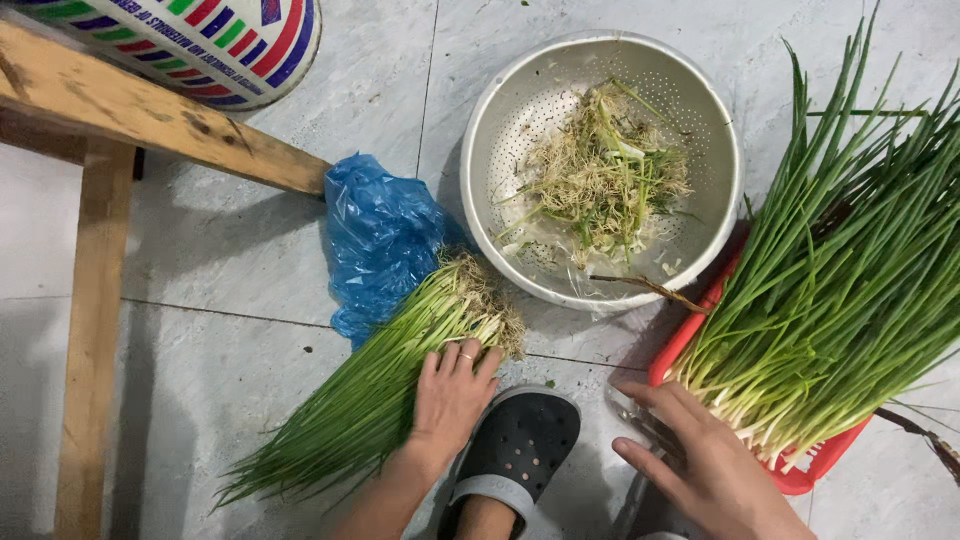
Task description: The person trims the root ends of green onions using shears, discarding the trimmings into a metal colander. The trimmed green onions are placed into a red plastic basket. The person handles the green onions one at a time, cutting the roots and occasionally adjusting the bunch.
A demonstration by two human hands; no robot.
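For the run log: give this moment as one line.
left hand: flat on untrimmed green onion bundle | right hand: beside red basket | colander: root trimmings

The floor (pixel 250 260) is pale grey marbled tile with thin dark grout lines. A rough, worn wooden frame (pixel 95 250) stands at the left, casting a soft shadow. Even, diffuse light falls over the scene.
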